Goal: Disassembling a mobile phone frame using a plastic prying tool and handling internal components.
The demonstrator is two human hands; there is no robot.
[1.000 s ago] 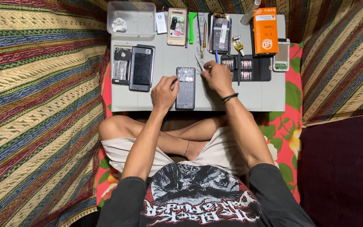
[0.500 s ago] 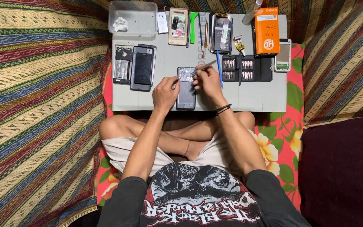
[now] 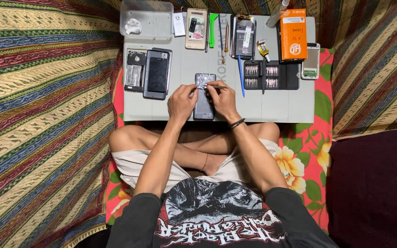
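The right hand (image 3: 223, 97) pinches a thin tool (image 3: 214, 87) with its tip at the top end of the opened phone (image 3: 204, 96) — a pen-like grip that suits fine work. The left hand (image 3: 182, 101) is closed against the phone's left edge, apparently steadying it flat on the grey bench (image 3: 276, 103), just ahead of the crossed legs. Within easy reach lie a black bit case (image 3: 269, 76) to the right, a dark phone panel (image 3: 157, 73) to the left, and an orange box (image 3: 293, 34) — farther back.
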